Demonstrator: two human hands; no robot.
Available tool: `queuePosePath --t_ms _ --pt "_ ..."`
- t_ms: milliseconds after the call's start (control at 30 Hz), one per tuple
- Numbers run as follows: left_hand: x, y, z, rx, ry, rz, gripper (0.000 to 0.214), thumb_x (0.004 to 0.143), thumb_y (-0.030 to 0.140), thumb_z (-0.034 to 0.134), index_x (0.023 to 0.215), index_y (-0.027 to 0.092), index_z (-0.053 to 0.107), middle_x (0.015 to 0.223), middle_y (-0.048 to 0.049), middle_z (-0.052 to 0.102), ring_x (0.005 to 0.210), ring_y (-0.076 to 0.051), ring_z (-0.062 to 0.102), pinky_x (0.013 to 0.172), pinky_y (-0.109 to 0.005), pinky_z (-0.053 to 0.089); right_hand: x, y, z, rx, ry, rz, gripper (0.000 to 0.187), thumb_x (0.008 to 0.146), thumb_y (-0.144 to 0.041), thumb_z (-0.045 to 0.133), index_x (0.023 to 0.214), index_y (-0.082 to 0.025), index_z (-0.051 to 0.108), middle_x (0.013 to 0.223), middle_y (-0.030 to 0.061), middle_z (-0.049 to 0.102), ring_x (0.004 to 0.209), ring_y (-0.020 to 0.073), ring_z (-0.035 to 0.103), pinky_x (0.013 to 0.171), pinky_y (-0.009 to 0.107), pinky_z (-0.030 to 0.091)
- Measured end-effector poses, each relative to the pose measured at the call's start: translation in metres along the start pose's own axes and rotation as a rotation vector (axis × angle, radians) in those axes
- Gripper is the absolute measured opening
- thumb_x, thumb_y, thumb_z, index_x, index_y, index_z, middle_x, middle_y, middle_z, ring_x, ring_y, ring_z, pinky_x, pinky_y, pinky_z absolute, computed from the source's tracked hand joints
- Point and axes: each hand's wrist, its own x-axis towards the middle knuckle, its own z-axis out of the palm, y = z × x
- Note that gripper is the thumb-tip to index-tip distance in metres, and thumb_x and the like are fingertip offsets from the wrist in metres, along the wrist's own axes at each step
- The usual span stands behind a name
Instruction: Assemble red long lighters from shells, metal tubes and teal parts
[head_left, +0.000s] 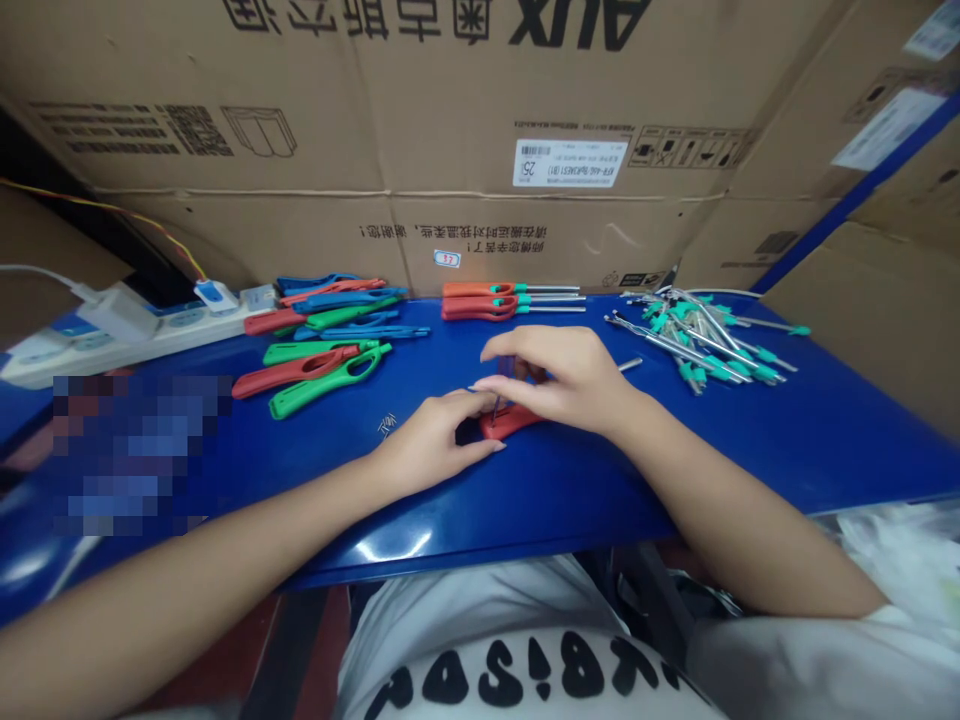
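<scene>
My left hand [427, 445] rests on the blue table, its thumb and fingers closed around the end of a red lighter [514, 421] that lies flat. Above it, my right hand [574, 380] grips a small screwdriver [507, 367] with a purplish see-through handle. The screwdriver stands nearly upright, its tip at the lighter's end between the left fingers. My right hand hides the lighter's middle; a metal tube [631, 364] shows beyond it. Several tiny screws [386, 426] lie just left of my left hand.
Blue, red and green lighter handle shells [330, 380] lie at left. Red and orange lighters with metal tubes [480, 305] sit at the back. Metal tubes with teal ends [705, 335] are heaped at right. A power strip [172, 330] and a cardboard wall [450, 220] border the table [847, 440].
</scene>
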Motion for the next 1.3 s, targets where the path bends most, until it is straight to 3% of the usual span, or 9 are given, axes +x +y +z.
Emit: queuePosePath --t_ms 133,200,400,600,700,833,967,1100,1300 --pt "0.0 0.001 0.0 0.0 -0.011 -0.023 0.022 0.086 0.026 0.075 0.106 0.021 0.067 0.101 -0.0023 0.075 0.092 -0.021 0.071 0.084 -0.031 0.054 0.002 -0.004 0.001 0.089 -0.049 0.001 0.028 0.103 -0.029 0.049 0.121 -0.017 0.068 0.112 0.0081 0.076 0.095 0.0162 0.071 0.083 0.028 0.055" --pt "0.0 0.001 -0.001 -0.002 -0.016 -0.034 0.022 0.086 0.027 0.074 0.106 0.021 0.067 0.101 -0.0023 0.075 0.092 -0.021 0.07 0.083 -0.032 0.054 0.003 -0.006 0.002 0.222 -0.051 0.052 0.03 0.105 -0.023 0.043 0.124 -0.018 0.066 0.114 0.0066 0.075 0.09 0.0127 0.071 0.081 0.025 0.056" --pt "0.0 -0.001 0.0 0.008 -0.01 -0.019 0.021 0.087 0.027 0.074 0.105 0.02 0.067 0.103 -0.0029 0.075 0.095 -0.021 0.07 0.084 -0.032 0.053 -0.003 -0.001 0.009 0.007 0.104 -0.094 0.019 0.097 -0.031 0.062 0.105 -0.018 0.072 0.087 0.0042 0.076 0.074 0.0132 0.069 0.072 0.024 0.053" --pt "-0.001 0.0 0.0 -0.006 -0.021 -0.038 0.018 0.088 0.028 0.073 0.102 0.019 0.067 0.101 -0.0041 0.075 0.092 -0.021 0.07 0.083 -0.034 0.054 0.0 -0.007 0.006 0.199 -0.027 -0.034 0.034 0.103 -0.02 0.042 0.127 -0.02 0.066 0.112 0.0077 0.075 0.105 0.0159 0.07 0.089 0.028 0.055" --pt "-0.001 0.001 -0.001 0.01 -0.014 -0.038 0.016 0.086 0.027 0.074 0.099 0.019 0.066 0.099 -0.0034 0.075 0.092 -0.022 0.07 0.082 -0.033 0.054 0.003 -0.01 0.005 0.275 -0.003 0.013 0.025 0.101 -0.02 0.05 0.116 -0.019 0.07 0.099 0.0052 0.077 0.09 0.0135 0.071 0.084 0.025 0.055" --pt "0.0 0.0 0.0 0.013 -0.003 -0.007 0.017 0.086 0.024 0.075 0.1 0.02 0.066 0.098 -0.0019 0.075 0.091 -0.02 0.07 0.082 -0.031 0.053 0.001 -0.006 0.005 0.09 0.075 -0.051 0.014 0.096 -0.025 0.064 0.1 -0.015 0.072 0.087 0.0051 0.076 0.079 0.0131 0.07 0.074 0.022 0.053" --pt "0.0 -0.001 0.0 0.028 0.0 -0.013 0.015 0.086 0.025 0.074 0.098 0.019 0.068 0.097 -0.0021 0.075 0.09 -0.02 0.07 0.081 -0.032 0.053 -0.002 -0.004 0.003 0.038 0.014 -0.101 0.02 0.099 -0.029 0.057 0.108 -0.018 0.072 0.096 0.0061 0.077 0.088 0.0152 0.072 0.079 0.025 0.054" --pt "-0.001 -0.001 0.0 0.001 -0.006 -0.026 0.017 0.086 0.026 0.074 0.101 0.019 0.067 0.099 -0.0031 0.075 0.092 -0.021 0.07 0.082 -0.032 0.054 0.001 -0.007 -0.002 0.272 -0.098 -0.022 0.03 0.102 -0.023 0.046 0.122 -0.019 0.068 0.113 0.0067 0.076 0.1 0.0147 0.072 0.088 0.026 0.055" --pt "-0.001 0.0 0.0 0.049 -0.001 -0.01 0.015 0.086 0.026 0.075 0.097 0.019 0.066 0.097 -0.0025 0.075 0.09 -0.021 0.07 0.081 -0.032 0.053 0.002 -0.005 0.0 0.185 -0.032 0.032 0.016 0.097 -0.029 0.061 0.1 -0.017 0.072 0.092 0.004 0.077 0.07 0.0108 0.066 0.07 0.022 0.052"
